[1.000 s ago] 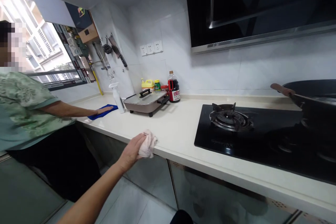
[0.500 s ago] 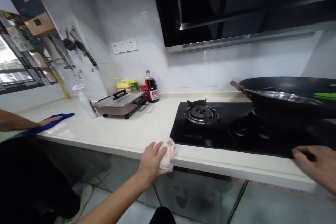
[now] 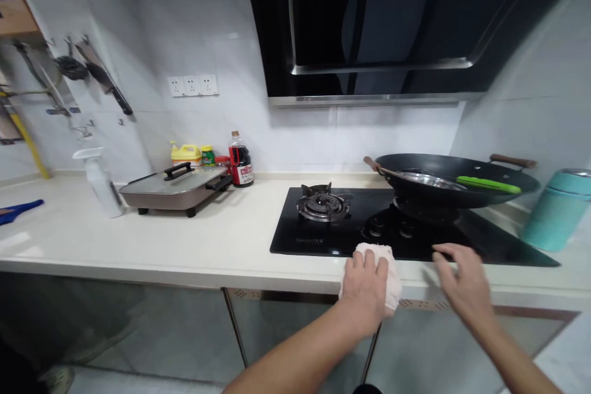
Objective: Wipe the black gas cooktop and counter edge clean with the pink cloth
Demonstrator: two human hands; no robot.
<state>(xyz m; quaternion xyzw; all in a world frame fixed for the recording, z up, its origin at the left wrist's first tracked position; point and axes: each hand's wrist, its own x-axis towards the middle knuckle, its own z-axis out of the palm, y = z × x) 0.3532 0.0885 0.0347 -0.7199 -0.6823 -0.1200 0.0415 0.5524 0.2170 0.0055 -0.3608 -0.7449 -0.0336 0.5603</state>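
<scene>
My left hand (image 3: 367,286) presses a pale pink cloth (image 3: 391,283) against the front edge of the white countertop (image 3: 194,246), its fingers over the cloth. Just behind it lies the black glass gas stove (image 3: 341,245), with a bare burner (image 3: 323,206) on the left and two knobs in the middle. My right hand (image 3: 464,280) hovers by the stove's front right edge, holding nothing, thumb and forefinger apart. A large black wok (image 3: 471,194) rests on the right burner. Inside the wok are a shiny metal lid or bowl (image 3: 427,180) and a green-handled utensil (image 3: 488,184).
Left of the stove stand an electric pan (image 3: 180,188) with a glass lid, a sauce bottle (image 3: 241,163) and a white spray bottle (image 3: 102,184). A turquoise tumbler (image 3: 558,209) is at the right. The range hood (image 3: 369,24) hangs above. A blue cloth (image 3: 18,210) lies far left.
My left hand has slid right along the counter edge with the cloth, from the stove's left corner to its front middle. The view has turned right; the other person's arm has left it.
</scene>
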